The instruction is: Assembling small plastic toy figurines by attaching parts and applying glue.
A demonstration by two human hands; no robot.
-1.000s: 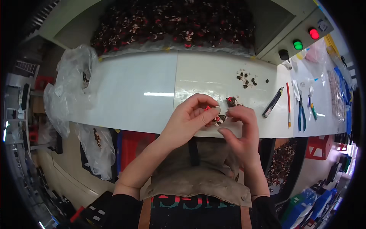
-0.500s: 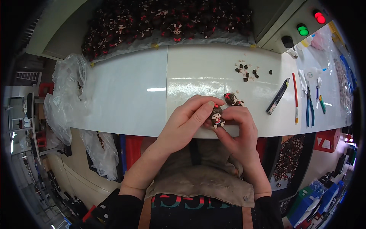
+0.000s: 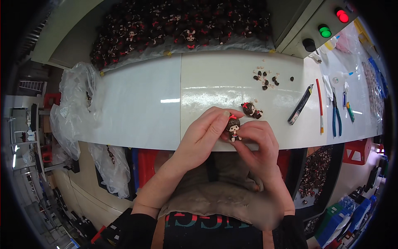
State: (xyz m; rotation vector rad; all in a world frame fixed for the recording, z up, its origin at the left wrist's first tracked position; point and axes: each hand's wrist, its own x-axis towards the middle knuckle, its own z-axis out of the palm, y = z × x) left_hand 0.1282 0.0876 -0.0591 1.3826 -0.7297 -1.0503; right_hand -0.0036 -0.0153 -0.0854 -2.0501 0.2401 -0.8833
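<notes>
A small doll figurine (image 3: 233, 125) with dark brown hair and a red bow is held upright between my two hands near the table's front edge. My left hand (image 3: 206, 130) grips it from the left, thumb beside the bow. From the right, the closed fingertips of my right hand (image 3: 259, 140) pinch at the doll's body; whether a small piece sits between them cannot be made out. Just beyond my hands, a second doll figurine (image 3: 251, 110) lies on the white table (image 3: 137, 108). Farther back lie several small dark and pale pieces (image 3: 265, 79).
On the right lie a black cutter knife (image 3: 300, 104), a red-handled brush (image 3: 319, 106) and blue pliers (image 3: 336, 116). Many figurines fill the lined area (image 3: 182, 29) at the back. A control panel with lights (image 3: 325, 31) overhangs the back right; a clear plastic bag (image 3: 76, 103) hangs left.
My right fingers have shifted onto the front of the held doll. The doll is turned slightly and stands more upright. The view has moved a little.
</notes>
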